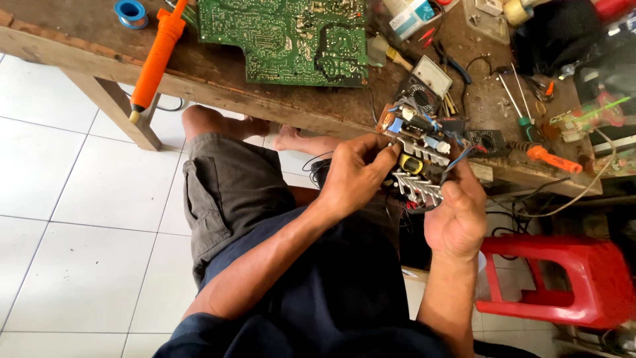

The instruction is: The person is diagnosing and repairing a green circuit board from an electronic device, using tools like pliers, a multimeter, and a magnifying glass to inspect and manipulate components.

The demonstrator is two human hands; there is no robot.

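Observation:
I hold a small electronics board (419,154) with silver heat sinks, a yellow part and blue parts, up over my lap at the edge of a wooden bench (218,79). My right hand (457,215) grips its lower right side from below. My left hand (354,174) pinches at the board's left edge with fingertips near the components. A large green circuit board (285,40) lies solder-side up on the bench, beyond my hands.
An orange desoldering pump (154,63) and a blue solder reel (130,12) lie at the bench's left. A multimeter (424,83), an orange-handled screwdriver (550,158) and several tools crowd the right. A red plastic stool (563,282) stands at my right. White floor tiles (73,219) are on the left.

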